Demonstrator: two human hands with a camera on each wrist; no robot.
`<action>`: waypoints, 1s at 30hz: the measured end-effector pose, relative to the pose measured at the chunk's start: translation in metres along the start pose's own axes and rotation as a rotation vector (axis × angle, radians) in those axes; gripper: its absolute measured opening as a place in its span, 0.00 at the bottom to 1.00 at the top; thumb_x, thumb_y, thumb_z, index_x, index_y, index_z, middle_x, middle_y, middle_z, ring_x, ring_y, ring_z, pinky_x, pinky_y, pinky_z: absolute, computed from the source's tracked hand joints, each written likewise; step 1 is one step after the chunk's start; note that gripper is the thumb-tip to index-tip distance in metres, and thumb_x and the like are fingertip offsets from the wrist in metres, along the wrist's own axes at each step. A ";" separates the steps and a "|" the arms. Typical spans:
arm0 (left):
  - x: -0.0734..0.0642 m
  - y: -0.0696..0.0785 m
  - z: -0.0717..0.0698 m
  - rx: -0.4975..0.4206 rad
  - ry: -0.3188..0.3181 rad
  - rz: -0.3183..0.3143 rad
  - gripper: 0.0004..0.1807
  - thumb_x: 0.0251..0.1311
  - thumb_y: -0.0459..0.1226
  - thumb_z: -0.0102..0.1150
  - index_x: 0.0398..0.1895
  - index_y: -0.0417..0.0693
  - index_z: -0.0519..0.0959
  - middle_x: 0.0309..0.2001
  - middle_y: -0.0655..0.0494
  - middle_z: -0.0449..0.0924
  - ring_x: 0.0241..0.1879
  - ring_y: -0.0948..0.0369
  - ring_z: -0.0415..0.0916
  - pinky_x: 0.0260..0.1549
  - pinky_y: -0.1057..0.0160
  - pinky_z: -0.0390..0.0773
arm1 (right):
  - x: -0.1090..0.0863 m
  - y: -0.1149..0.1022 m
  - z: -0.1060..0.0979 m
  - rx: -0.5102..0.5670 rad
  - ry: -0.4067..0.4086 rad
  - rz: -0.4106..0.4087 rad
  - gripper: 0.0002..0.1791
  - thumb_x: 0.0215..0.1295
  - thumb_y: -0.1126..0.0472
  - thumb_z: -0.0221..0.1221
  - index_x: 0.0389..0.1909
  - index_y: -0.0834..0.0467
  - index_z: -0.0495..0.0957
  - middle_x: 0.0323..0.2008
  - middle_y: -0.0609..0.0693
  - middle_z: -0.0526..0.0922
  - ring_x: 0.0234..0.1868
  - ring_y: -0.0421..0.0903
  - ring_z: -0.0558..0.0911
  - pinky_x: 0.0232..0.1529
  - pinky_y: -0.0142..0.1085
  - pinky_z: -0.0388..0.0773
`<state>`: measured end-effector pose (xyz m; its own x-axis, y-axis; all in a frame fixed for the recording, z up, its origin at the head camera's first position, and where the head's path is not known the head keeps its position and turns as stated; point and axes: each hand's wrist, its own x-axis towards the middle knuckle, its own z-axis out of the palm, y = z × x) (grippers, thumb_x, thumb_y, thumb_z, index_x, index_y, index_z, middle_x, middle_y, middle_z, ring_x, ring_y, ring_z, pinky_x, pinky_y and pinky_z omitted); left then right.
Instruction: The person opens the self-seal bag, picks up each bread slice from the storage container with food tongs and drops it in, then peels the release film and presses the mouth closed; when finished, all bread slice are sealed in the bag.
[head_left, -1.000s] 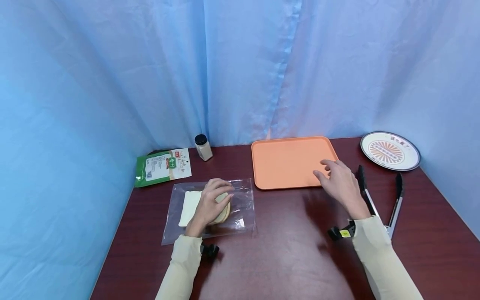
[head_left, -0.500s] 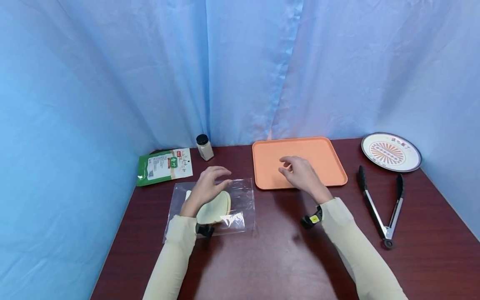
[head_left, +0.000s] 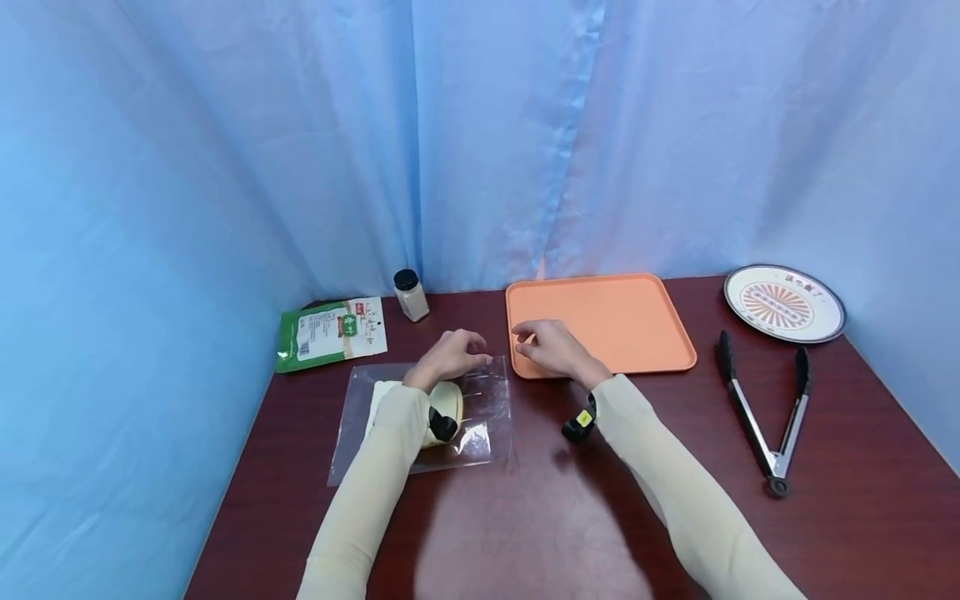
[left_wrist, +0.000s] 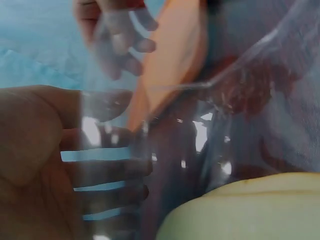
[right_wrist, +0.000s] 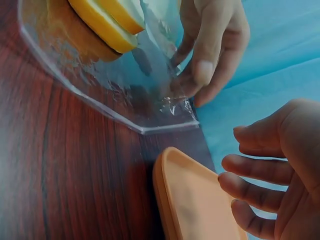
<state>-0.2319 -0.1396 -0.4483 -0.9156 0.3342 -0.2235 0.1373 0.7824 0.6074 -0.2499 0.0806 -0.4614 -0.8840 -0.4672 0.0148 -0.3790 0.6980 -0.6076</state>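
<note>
A clear plastic bag lies on the table, holding pale slices with a yellow-brown rim that look like bread. At its far right corner is my left hand. In the left wrist view that hand's fingers show straight through the plastic, the thumb apart from them; whether they touch the bag is unclear. Above the near left corner of the orange tray, my right hand has loosely bent, spread fingers and holds nothing. The right wrist view shows this hand close to the tray.
Back left are a green and white packet and a black-lidded jar. A round patterned plate sits back right, with spread tongs in front of it. A blue curtain hangs behind the dark red table.
My right hand has moved left across the tray to its near left corner. My left hand has shifted away from above the slices, right and forward to the bag's far right corner.
</note>
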 end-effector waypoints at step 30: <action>0.019 -0.028 0.040 -0.201 0.210 0.107 0.05 0.62 0.34 0.65 0.33 0.44 0.89 0.34 0.50 0.89 0.33 0.66 0.77 0.35 0.72 0.74 | 0.017 0.006 0.031 0.081 -0.033 -0.003 0.14 0.68 0.59 0.59 0.48 0.61 0.85 0.28 0.51 0.86 0.24 0.40 0.78 0.32 0.32 0.75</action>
<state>-0.2384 -0.1340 -0.5002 -0.9609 0.2770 -0.0001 0.1792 0.6221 0.7622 -0.2583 0.0597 -0.4894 -0.8730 -0.4877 -0.0086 -0.3572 0.6512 -0.6695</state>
